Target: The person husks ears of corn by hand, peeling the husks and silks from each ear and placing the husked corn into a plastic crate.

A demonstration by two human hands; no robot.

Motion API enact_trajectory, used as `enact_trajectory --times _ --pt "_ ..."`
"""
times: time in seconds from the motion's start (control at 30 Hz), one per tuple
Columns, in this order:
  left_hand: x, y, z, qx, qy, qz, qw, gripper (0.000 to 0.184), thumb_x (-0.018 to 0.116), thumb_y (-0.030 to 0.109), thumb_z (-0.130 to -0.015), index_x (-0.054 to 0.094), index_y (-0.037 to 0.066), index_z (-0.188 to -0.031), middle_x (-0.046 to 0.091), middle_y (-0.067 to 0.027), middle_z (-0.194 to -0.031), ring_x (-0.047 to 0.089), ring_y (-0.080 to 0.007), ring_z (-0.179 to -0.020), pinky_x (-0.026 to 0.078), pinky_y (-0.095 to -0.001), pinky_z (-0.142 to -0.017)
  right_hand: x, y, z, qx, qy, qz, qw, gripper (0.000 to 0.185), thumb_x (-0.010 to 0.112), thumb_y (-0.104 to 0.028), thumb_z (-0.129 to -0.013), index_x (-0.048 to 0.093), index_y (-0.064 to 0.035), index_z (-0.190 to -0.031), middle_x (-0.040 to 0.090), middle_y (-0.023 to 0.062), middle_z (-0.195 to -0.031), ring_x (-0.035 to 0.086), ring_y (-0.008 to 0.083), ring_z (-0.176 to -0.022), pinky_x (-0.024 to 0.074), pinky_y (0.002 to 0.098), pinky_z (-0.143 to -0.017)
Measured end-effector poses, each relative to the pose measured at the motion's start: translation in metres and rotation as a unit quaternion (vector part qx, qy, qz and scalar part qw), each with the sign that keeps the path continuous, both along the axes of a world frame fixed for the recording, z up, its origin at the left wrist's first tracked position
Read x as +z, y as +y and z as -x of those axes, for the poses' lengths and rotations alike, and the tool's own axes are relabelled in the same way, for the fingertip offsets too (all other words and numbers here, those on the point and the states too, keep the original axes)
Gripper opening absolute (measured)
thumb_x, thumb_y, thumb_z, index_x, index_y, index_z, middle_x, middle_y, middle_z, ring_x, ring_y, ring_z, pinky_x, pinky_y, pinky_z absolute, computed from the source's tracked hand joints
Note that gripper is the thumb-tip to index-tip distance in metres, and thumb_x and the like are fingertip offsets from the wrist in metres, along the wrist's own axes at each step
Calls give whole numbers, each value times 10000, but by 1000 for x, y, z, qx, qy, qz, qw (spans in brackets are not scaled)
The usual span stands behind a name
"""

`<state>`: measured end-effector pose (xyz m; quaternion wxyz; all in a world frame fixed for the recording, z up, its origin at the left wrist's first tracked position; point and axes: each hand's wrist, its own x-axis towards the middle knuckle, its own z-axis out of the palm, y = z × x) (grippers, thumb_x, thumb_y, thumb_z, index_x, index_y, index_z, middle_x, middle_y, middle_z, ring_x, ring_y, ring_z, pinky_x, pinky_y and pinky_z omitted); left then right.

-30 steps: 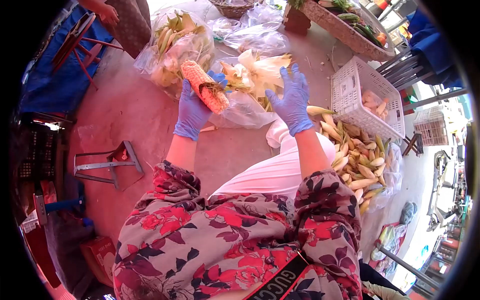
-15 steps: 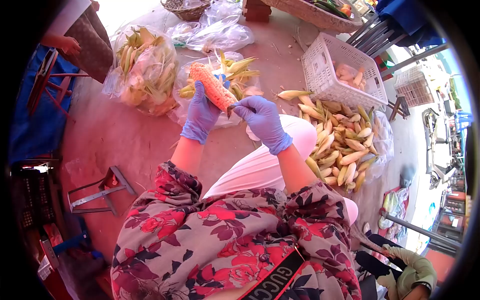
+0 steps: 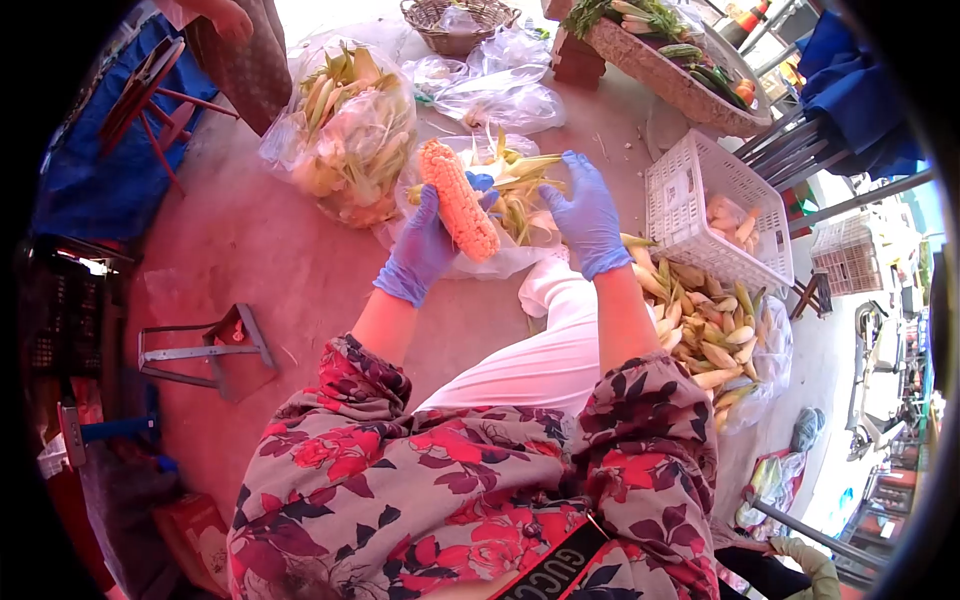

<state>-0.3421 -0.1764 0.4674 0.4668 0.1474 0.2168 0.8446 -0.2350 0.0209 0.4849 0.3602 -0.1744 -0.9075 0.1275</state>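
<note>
My left hand point(image 3: 423, 250), in a blue glove, is wrapped round a husked corn cob point(image 3: 460, 200) that tilts with its top to the upper left. No dark silk shows on the cob's visible side. To the right, my right hand point(image 3: 588, 218), also gloved, is raised with fingers apart and nothing in it. Beyond the hands, loose husks point(image 3: 520, 190) lie on a plastic bag. Unhusked corn ears point(image 3: 715, 325) are heaped on the floor at the right.
A white crate point(image 3: 680, 205) holding bagged cobs stands right of my hands. A clear bag of husks point(image 3: 350, 140) is at the upper left, near another person's hand point(image 3: 232, 22). A metal-framed stool point(image 3: 205, 350) lies at the left.
My right hand was picking at the cob's lower end and has moved off to the right, its fingers now apart. The dark silk seen on the cob is gone. The view has shifted.
</note>
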Motion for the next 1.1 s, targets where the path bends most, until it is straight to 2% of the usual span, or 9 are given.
enact_trajectory --times 0.13,0.2,0.4,0.57,0.6,0.67,0.8,0.9,1.1 --pt "-10 5 -10 -16 -10 22 1000 692 557 393 -849 225 56 -1353 383 -141 -1300 403 -292 -1197 322 -440 -1021 19 -69 -37 121 25 202 972 591 671 -222 -748 424 17 -1228 541 196 -1084 537 338 -977 435 375 -845" --pt "-2 13 -26 -29 9 56 998 709 579 374 -840 217 40 -1351 380 -136 -1301 393 -279 -1207 319 -420 -1026 21 -92 -49 132 45 116 983 692 693 -219 -730 356 -26 -1302 539 185 -1100 535 333 -1001 438 384 -844" --pt "8 45 -54 -22 99 102 990 601 601 226 -837 292 67 -1327 415 -147 -1303 508 -257 -1069 453 -370 -885 -1 -94 -83 76 -96 337 933 483 643 -236 -662 483 -6 -1055 572 209 -941 570 367 -897 473 394 -764" --pt "22 62 -33 -88 45 -7 995 181 378 220 -941 473 119 -825 504 -12 -856 483 -164 -721 415 -331 -801 22 -87 -115 180 -44 461 868 545 623 -335 -611 508 36 -993 584 223 -826 582 358 -769 462 381 -711" --pt "23 63 -35 -90 -40 -25 995 186 382 224 -939 475 127 -811 508 9 -828 471 -150 -695 411 -327 -777 17 -84 -118 190 -50 453 870 522 619 -289 -641 502 8 -1054 583 136 -846 583 222 -769 461 327 -714" --pt "22 72 -33 -223 -332 -132 907 177 404 212 -928 466 155 -772 492 70 -722 445 -115 -633 401 -291 -720 24 -80 -128 268 -28 663 698 619 626 -234 -662 438 -23 -1212 573 49 -920 543 92 -754 470 238 -608" --pt "23 90 -41 -270 -334 -182 885 127 453 93 -863 474 164 -760 471 78 -648 443 -66 -635 408 -244 -650 27 -67 -149 304 10 692 655 747 676 -313 -656 384 -6 -1272 567 48 -908 543 94 -718 455 227 -570" --pt "22 96 -35 -180 -403 -115 890 136 407 31 -855 478 109 -769 368 60 -510 405 -63 -480 373 -208 -562 46 -57 -182 263 171 683 659 689 673 -380 -666 457 4 -1195 552 45 -938 540 91 -746 468 236 -615" --pt "40 147 -90 -269 -127 -113 948 129 383 68 -917 502 32 -880 415 28 -520 464 -73 -516 407 -236 -615 19 27 -272 -21 295 641 708 476 646 -358 -766 515 -5 -1057 560 41 -820 531 90 -622 436 211 -524"
